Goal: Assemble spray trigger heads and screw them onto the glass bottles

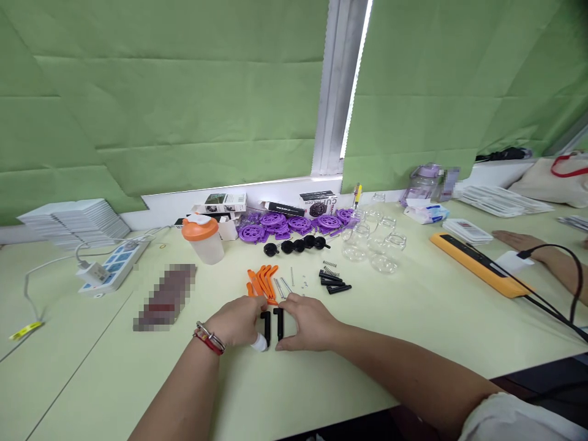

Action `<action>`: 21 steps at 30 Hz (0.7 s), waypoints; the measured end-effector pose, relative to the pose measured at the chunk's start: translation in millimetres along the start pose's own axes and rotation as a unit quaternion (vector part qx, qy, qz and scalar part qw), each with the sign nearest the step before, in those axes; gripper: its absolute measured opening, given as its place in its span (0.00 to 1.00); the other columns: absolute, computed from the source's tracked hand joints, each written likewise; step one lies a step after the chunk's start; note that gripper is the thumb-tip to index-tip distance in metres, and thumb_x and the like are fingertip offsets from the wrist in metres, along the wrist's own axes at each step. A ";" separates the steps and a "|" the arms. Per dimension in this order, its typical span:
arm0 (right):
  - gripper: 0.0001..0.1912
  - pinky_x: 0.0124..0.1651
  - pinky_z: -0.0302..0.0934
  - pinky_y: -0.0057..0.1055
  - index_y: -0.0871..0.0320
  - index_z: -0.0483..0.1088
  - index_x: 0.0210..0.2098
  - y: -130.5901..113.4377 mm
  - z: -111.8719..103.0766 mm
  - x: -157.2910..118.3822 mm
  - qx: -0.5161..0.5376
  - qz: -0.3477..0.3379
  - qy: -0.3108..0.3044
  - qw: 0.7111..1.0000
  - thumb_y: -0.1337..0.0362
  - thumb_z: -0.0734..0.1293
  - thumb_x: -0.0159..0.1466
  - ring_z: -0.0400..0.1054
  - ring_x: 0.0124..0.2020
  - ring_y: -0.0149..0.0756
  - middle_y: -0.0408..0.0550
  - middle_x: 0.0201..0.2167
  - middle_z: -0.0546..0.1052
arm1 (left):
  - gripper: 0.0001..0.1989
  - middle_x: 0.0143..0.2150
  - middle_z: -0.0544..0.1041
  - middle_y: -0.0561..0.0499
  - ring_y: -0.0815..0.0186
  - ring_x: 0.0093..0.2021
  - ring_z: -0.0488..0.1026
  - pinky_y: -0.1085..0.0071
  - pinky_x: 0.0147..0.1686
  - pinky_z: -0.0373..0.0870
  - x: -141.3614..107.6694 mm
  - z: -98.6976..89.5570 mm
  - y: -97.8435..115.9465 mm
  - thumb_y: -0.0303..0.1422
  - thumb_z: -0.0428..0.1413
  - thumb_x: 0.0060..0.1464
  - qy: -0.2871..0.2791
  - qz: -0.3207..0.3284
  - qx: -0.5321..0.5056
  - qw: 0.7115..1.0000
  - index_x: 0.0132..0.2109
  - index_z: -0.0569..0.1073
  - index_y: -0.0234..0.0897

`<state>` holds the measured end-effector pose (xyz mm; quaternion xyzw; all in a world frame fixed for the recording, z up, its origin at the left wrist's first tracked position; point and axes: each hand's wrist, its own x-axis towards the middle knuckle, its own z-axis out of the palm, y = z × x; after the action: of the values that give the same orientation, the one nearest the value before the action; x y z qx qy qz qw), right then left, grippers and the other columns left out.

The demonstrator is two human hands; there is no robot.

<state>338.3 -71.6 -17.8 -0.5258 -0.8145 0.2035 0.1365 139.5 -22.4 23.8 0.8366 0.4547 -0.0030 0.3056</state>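
Observation:
My left hand (pixel 239 321) is closed on a short black plastic tube (pixel 267 329) with a side nub at its top, fingers at the far end and the white-wrapped thumb at the near end. A matching black plastic tube (pixel 280 324) stands parallel to it, gripped the same way by my right hand (pixel 310 323). A narrow gap separates the two tubes. Just beyond my fingertips lie several orange levers (pixel 263 282), partly hidden by my hands, and thin metal pins (pixel 285 285). Several more black tubes (pixel 333 282) rest to the right, near small springs (pixel 329 268).
Behind are black round caps (pixel 299 245), purple spoked discs (pixel 298 225) and clear cups (pixel 383 262). An orange-lidded shaker (pixel 206 245) and a power strip (pixel 114 266) stand left. An orange power strip (pixel 480 263) lies right, beside another person's arm (pixel 546 254).

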 end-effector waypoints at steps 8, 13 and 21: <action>0.40 0.39 0.60 0.36 0.54 0.66 0.51 7.3 -0.9 -2.5 0.009 -0.008 0.007 1.000 0.39 0.69 0.45 0.66 0.39 0.44 0.49 0.39 0.69 | 0.14 0.26 0.70 0.52 0.67 0.22 0.64 0.73 0.20 0.51 5.9 13.1 4.6 0.33 0.60 0.32 0.035 0.039 0.006 0.999 0.32 0.70 0.38; 0.39 0.39 0.59 0.35 0.54 0.67 0.51 8.8 -1.3 -2.7 0.016 -0.015 0.013 1.000 0.40 0.70 0.45 0.67 0.39 0.43 0.48 0.39 0.69 | 0.12 0.24 0.68 0.54 0.67 0.21 0.63 0.74 0.21 0.50 6.0 12.2 4.2 0.32 0.60 0.33 0.016 0.043 -0.004 0.999 0.30 0.69 0.39; 0.44 0.40 0.60 0.36 0.57 0.66 0.53 11.8 -1.2 -4.7 0.027 -0.016 0.016 0.999 0.37 0.69 0.43 0.67 0.40 0.45 0.51 0.41 0.70 | 0.13 0.23 0.68 0.55 0.67 0.22 0.63 0.74 0.21 0.51 4.5 10.6 5.1 0.33 0.59 0.35 -0.001 0.038 0.005 0.999 0.33 0.69 0.39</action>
<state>350.1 -71.4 -22.4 -0.5121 -0.8149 0.2144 0.1668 149.0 -26.5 16.5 0.8546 0.4223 0.0054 0.3023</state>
